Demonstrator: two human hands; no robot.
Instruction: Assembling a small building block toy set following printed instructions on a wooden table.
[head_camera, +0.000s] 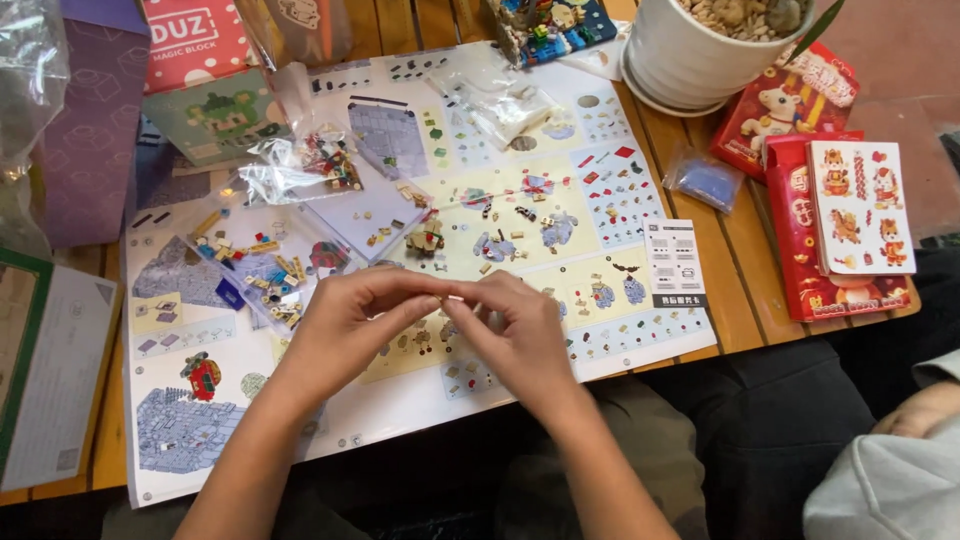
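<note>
My left hand (352, 322) and my right hand (515, 335) meet fingertip to fingertip above the large printed building-block instruction sheet (420, 400). Between the fingertips they pinch a tiny pale block piece (452, 297), mostly hidden by the fingers. Just beyond the hands a small brown block figure (427, 238) stands on the sheet. Left of my left hand lies a clear bag with several small coloured block pieces (262, 268) spilling out.
A wooden slat table (735, 270) carries a white plant pot (700, 45), red boxes with a sticker sheet (850, 215), clear plastic bags (490, 100), a blue built block model (550, 25) and a purple box (90, 130). Another person's sleeve (890, 470) is at lower right.
</note>
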